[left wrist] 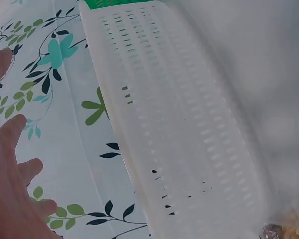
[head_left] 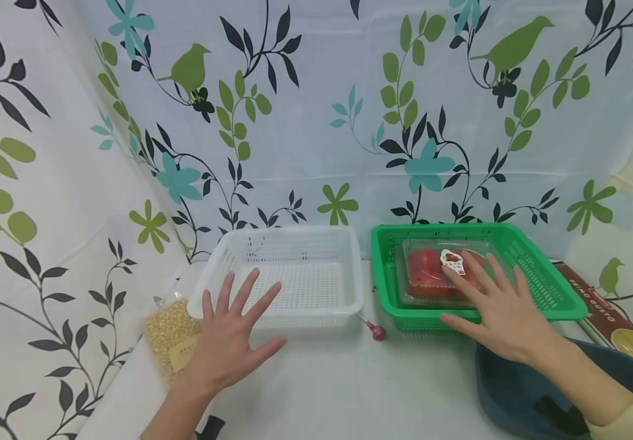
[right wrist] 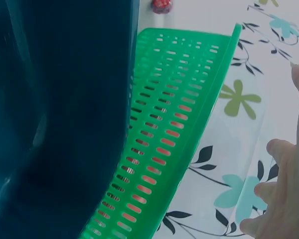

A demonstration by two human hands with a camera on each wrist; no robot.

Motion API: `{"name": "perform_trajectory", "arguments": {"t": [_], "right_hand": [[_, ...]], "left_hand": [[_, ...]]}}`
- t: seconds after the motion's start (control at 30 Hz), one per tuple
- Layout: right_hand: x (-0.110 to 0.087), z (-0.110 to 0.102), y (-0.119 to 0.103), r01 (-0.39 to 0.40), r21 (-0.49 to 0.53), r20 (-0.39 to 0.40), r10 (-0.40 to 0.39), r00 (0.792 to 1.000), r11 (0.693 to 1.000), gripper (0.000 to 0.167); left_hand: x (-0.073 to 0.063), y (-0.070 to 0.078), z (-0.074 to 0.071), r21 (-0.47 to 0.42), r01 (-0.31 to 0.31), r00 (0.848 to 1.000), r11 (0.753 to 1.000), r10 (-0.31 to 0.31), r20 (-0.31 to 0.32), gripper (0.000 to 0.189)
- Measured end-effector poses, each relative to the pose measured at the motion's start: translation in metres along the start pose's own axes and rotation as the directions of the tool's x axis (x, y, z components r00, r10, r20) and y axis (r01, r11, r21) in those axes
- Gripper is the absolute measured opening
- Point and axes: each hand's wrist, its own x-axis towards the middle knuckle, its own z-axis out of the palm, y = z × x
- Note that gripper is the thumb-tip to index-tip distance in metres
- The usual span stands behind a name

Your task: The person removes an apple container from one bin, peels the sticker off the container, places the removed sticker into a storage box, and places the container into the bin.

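Observation:
My left hand [head_left: 228, 342], fingers spread, hovers at the near left corner of a white plastic basket [head_left: 351, 269], overlapping its rim in the head view. The basket has perforated walls and nothing in it. Below the left wrist lies a clear bag of yellow kernels [head_left: 164, 333] with a pale label. On the right, my right hand [head_left: 503, 311] is spread over the near side of a green basket [head_left: 384, 275], holding nothing. Inside that basket sits a clear plastic box of red tomatoes [head_left: 423, 269] with a white sticker, partly covered by the fingers in the head view.
A dark blue basin [head_left: 495, 385] stands at the near right, under the right forearm. Beside the green basket lies a brown package [head_left: 602, 305] lettered "PRIMO GUSTO". Between the baskets is a lollipop [head_left: 377, 331]. A patterned curtain [head_left: 305, 122] hangs behind.

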Motion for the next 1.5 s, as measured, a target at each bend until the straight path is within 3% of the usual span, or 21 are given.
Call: {"name": "perform_trajectory", "arguments": {"t": [0.4, 0.8, 1.2, 1.5], "right_hand": [[0.007, -0.002, 0.013, -0.064, 0.004, 0.0, 0.064, 0.998, 0.998, 0.092], [0.015, 0.0, 0.027, -0.122, 0.027, -0.002, 0.122, 0.993, 0.992, 0.09], [0.025, -0.004, 0.037, -0.164, 0.023, 0.002, 0.164, 0.986, 0.986, 0.092], [0.035, -0.007, 0.05, -0.241, 0.052, 0.096, 0.235, 0.967, 0.969, 0.098]], "left_hand": [[0.018, 0.022, 0.018, -0.153, 0.022, 0.999, 0.988, -0.027, -0.027, 0.083], [0.038, 0.045, 0.039, -0.297, 0.005, 0.996, 0.955, -0.029, -0.08, 0.08], [0.054, 0.067, 0.058, -0.445, 0.009, 0.994, 0.895, -0.057, -0.095, 0.077], [0.061, 0.083, 0.068, -0.559, 0.039, 0.994, 0.828, -0.087, -0.059, 0.073]]}}
